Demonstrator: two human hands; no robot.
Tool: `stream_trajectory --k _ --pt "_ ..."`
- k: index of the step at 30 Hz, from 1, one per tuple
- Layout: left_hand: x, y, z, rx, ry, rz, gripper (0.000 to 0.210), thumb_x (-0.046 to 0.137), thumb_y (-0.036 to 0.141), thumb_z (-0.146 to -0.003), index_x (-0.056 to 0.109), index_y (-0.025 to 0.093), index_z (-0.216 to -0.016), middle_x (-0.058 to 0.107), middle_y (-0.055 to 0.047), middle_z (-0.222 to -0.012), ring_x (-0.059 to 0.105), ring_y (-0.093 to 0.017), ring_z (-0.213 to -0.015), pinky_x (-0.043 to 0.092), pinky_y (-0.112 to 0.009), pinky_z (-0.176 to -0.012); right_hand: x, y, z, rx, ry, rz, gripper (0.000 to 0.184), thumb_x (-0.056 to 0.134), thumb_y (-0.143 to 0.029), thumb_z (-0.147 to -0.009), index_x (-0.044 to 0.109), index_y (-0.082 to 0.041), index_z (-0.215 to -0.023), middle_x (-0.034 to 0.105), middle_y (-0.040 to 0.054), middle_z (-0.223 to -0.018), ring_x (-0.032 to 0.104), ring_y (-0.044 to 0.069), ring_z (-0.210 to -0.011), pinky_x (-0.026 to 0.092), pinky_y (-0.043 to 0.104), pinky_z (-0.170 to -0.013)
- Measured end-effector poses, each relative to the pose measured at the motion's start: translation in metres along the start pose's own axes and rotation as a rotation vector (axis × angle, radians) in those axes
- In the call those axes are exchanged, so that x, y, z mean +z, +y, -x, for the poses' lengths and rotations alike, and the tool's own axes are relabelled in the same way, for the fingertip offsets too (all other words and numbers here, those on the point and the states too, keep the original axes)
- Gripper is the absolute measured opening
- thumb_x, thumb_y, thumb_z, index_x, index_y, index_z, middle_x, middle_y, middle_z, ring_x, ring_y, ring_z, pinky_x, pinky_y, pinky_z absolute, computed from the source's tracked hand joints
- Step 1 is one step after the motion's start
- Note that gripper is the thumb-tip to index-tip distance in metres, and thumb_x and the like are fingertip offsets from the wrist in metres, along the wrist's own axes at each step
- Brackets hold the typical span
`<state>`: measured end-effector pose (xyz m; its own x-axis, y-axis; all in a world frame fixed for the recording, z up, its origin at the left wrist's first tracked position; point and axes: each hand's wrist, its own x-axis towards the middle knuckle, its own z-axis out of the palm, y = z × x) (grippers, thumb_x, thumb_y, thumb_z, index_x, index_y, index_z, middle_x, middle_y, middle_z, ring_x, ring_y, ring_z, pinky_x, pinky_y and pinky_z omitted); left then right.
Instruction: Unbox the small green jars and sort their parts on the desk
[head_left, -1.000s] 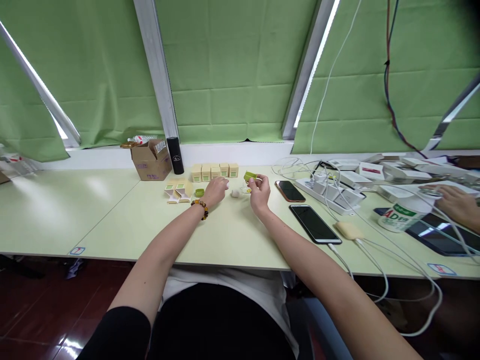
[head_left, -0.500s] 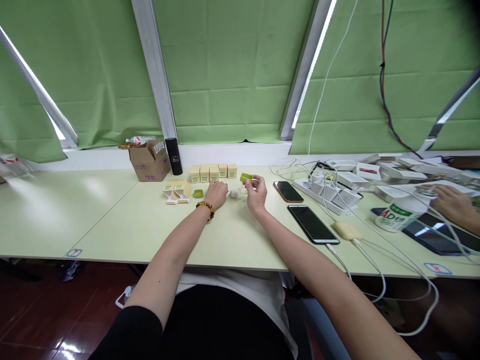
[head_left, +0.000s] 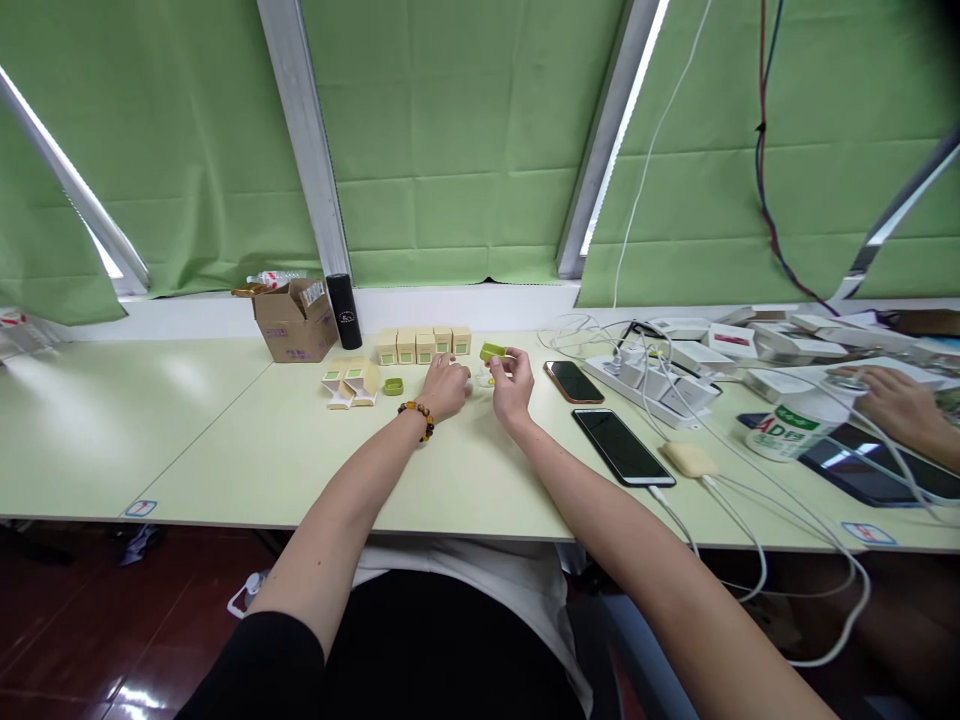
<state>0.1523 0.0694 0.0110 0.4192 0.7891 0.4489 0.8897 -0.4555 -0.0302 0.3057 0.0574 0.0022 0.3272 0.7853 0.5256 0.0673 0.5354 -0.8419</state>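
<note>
My right hand (head_left: 512, 388) holds a small green open box or lid (head_left: 493, 352) between thumb and fingers, raised a little off the table. Under it shows a small clear piece with a yellow spot (head_left: 487, 379), too small to make out. My left hand (head_left: 448, 386), with a beaded bracelet at the wrist, is just to the left, palm down with fingers curled. Its fingertips cover the place of a small white object, so what they grip is hidden. A second green container (head_left: 393, 386) lies left of this hand, beside two opened cream cartons (head_left: 351, 382).
Behind my hands stands a row of small cream boxes (head_left: 424, 346). A cardboard box (head_left: 295, 322) and black cylinder (head_left: 344, 312) are at back left. To the right lie phones (head_left: 623, 446), a power strip (head_left: 651, 390), cables and a white bottle (head_left: 799, 425) near another person's hand (head_left: 900, 405).
My left hand has moved right, and the small white object that lay between my hands is now covered by its fingers. The right hand stays nearly still with the green piece.
</note>
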Motion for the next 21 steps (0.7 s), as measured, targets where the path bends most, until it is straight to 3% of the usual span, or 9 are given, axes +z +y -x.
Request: stream_trajectory --k 5,10,16,21 --pt "0.005 0.001 -0.011 -0.078 0.039 0.011 0.015 0.059 0.019 -0.095 0.072 0.018 -0.086 0.074 -0.014 -0.101 0.052 -0.032 -0.126 0.041 -0.047 -0.108 0.0 -0.002 0.0 -0.002 -0.003 0.001 0.044 0.064 -0.056 -0.087 0.057 -0.023 -0.115 0.076 0.006 -0.095 0.069 0.025 -0.09 0.053 0.038 -0.081" --pt "0.009 0.001 -0.013 -0.094 -0.022 -0.009 0.019 0.057 0.017 -0.097 0.071 0.017 -0.084 0.075 -0.015 -0.099 0.049 -0.034 -0.13 0.038 -0.047 -0.11 0.0 -0.001 0.0 -0.006 -0.013 0.007 0.045 0.064 -0.057 -0.087 0.057 -0.023 -0.116 0.076 0.006 -0.096 0.069 0.024 -0.089 0.053 0.037 -0.078" --pt "0.012 0.002 -0.01 -0.108 -0.046 -0.013 0.016 0.058 0.024 -0.098 0.071 0.016 -0.095 0.075 -0.015 -0.102 0.048 -0.035 -0.133 0.035 -0.048 -0.112 0.001 0.0 0.001 -0.007 -0.025 0.017 0.044 0.064 -0.056 -0.087 0.057 -0.023 -0.116 0.076 0.0065 -0.097 0.069 0.024 -0.09 0.053 0.036 -0.078" --pt "0.0 -0.012 -0.008 -0.141 -0.055 -0.018 0.016 0.066 0.026 -0.091 0.069 0.017 -0.103 0.074 -0.015 -0.108 0.046 -0.036 -0.135 0.036 -0.047 -0.11 0.001 -0.001 0.001 -0.011 -0.028 0.003 0.044 0.063 -0.057 -0.088 0.057 -0.023 -0.116 0.075 0.0062 -0.096 0.069 0.024 -0.091 0.053 0.037 -0.078"
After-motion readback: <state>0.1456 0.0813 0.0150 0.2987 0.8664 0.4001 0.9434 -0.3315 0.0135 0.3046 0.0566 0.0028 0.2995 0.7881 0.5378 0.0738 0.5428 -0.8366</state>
